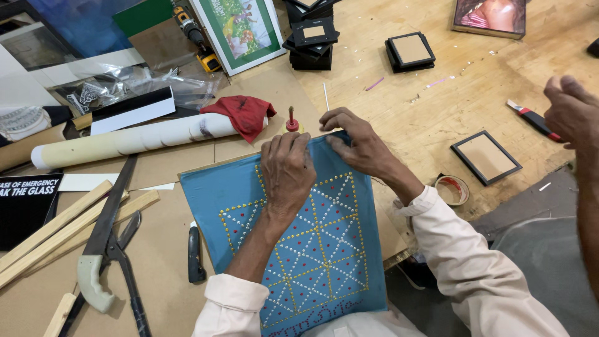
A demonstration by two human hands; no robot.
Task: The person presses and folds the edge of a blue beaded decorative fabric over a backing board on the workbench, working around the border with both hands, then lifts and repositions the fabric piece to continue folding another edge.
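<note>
A blue cloth [218, 200] with a studded grid of gold, white and red dots lies on a cardboard sheet on the bench. My left hand [287, 171] rests flat on its upper middle, palm down, fingers together. My right hand [359, 143] pinches the cloth's top edge at the far right corner. Just beyond the edge stands a small red-handled tool [291, 120], and a thin white stick [326, 97] lies past it.
Large shears [109, 243], wooden strips [59, 231] and a black-handled knife [196, 253] lie at left. A paper roll [125, 140] with a red rag [243, 112] lies behind. Small black frames [485, 156], a tape roll [452, 189] and a cutter [531, 118] sit right. Another person's hand [571, 112] is at far right.
</note>
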